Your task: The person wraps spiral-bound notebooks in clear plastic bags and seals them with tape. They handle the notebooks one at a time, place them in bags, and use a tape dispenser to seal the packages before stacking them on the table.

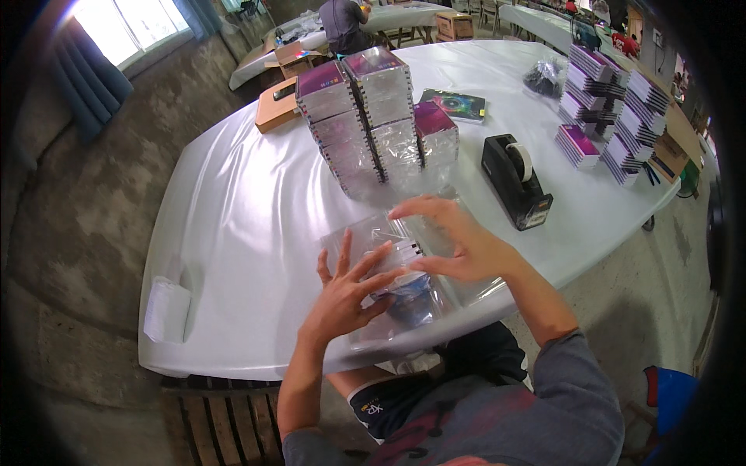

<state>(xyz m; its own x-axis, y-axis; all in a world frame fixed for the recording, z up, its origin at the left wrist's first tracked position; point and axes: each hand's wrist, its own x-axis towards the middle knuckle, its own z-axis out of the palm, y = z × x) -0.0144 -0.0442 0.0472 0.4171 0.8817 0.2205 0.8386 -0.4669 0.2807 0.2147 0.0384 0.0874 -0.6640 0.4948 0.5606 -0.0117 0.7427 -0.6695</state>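
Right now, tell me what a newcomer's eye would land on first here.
First, the two bare hands at the near table edge: the left hand lies flat on a clear plastic case, and the right hand hovers over its far side with fingers spread. Just beyond rise tall stacks of cases wrapped in clear film, with a black tape dispenser to their right on the white table.

Clear-wrapped case stacks (373,124) mid-table; purple booklet piles (614,116) far right.
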